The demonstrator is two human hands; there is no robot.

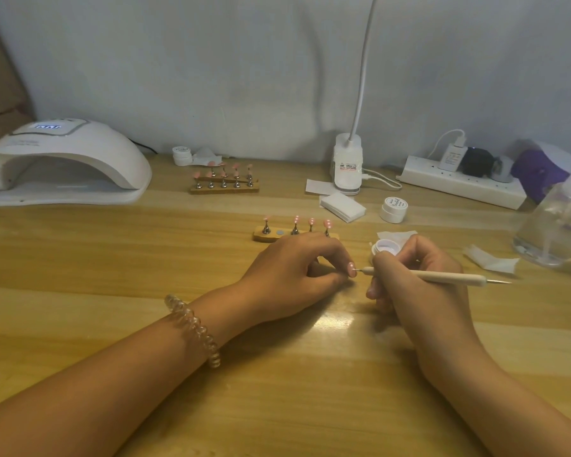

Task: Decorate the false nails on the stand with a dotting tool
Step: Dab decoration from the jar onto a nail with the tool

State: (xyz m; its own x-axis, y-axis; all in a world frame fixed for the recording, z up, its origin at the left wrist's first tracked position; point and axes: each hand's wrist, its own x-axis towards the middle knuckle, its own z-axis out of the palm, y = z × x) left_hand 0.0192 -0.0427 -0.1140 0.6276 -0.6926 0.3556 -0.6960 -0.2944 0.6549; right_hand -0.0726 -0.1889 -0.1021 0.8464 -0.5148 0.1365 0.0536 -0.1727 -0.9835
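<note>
Left hand [292, 272] rests on the table [145, 258], its grip closed in a pinch on one pink false nail [352, 269], held off the near stand [295, 235], where one slot is bare. Right hand [419, 285]: grip closed pen-fashion round the dotting tool [442, 276], tip at the nail's surface. An open white gel pot [387, 248] sits just beyond the right fingers. Three nails on the stand carry white dots; the leftmost looks plain.

Judgement: mid-dot. To do it well:
- Brace both wrists on the table.
- Touch the tip straight down and lift without dragging.
- Match spacing to the finished nails.
- Reload from the pot before dots shrink.
</note>
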